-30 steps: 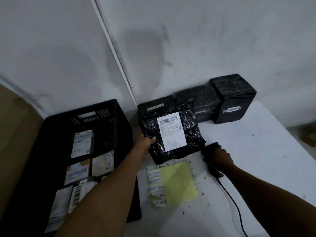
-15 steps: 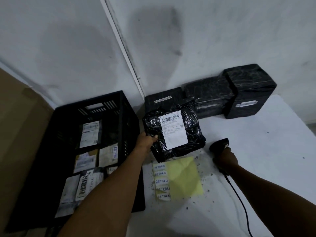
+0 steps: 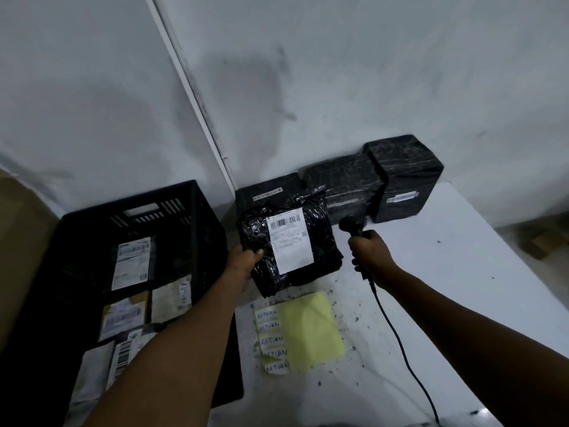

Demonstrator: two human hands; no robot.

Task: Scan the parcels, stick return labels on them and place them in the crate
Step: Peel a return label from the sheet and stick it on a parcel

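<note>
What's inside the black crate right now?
The crate holds several parcels lying label-up, one marked RETURN. The left forearm covers its near corner, so anything beneath it, or under those parcels, cannot be seen.

Black plastic-wrapped parcels outside black slatted plastic crate (image 3: 197, 211): four. One crinkled bag parcel with white shipping label (image 3: 289, 245) nearest crate; three boxy wrapped parcels (image 3: 341, 180) in row beyond it. Labelled parcels inside crate (image 3: 132, 263): at least five, exact count unclear. Handwritten RETURN labels (image 3: 272, 340) right of crate: five, on one yellow sheet (image 3: 311, 331). One black corded handheld scanner (image 3: 352, 224).
</note>
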